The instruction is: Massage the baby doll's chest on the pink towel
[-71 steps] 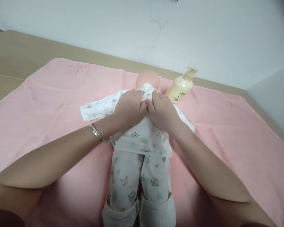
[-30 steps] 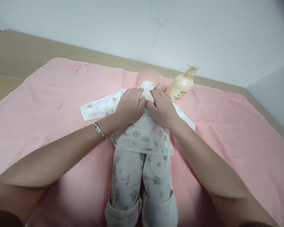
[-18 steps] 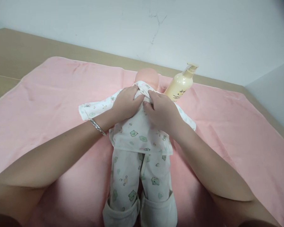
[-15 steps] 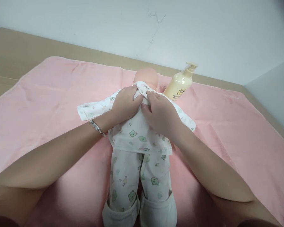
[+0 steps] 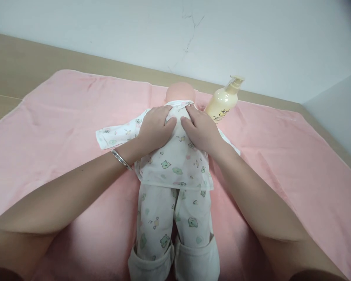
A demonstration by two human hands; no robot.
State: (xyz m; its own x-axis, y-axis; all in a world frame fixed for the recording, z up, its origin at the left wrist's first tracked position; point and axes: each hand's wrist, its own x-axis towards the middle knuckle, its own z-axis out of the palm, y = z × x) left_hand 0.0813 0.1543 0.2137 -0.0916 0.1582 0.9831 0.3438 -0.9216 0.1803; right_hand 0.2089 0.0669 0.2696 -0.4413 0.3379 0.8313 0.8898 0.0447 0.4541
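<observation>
A bald baby doll (image 5: 180, 93) lies stretched out, its face not visible. It wears a white long-sleeved shirt (image 5: 166, 171) with green animal prints and matching trousers (image 5: 156, 218) with wide turned-up cuffs. My left hand (image 5: 156, 127) rests on the shirt's upper left, fingers reaching toward the collar and thumb apart. On the upper right lies my right hand (image 5: 203, 127), its fingertips at the collar edge, thumb also apart. Between the two thumbs the cloth is fairly flat. The undersides of both hands are hidden.
Beneath the doll a pink blanket (image 5: 61, 156) covers much of the wooden surface (image 5: 32, 58). A pale yellow pump bottle (image 5: 222, 101) leans to the right of the doll's head. Behind stands a white wall (image 5: 119, 35) with cracks.
The cloth bunched near the collar has flattened out. My right hand has shifted slightly right and up, away from my left hand, which has barely moved.
</observation>
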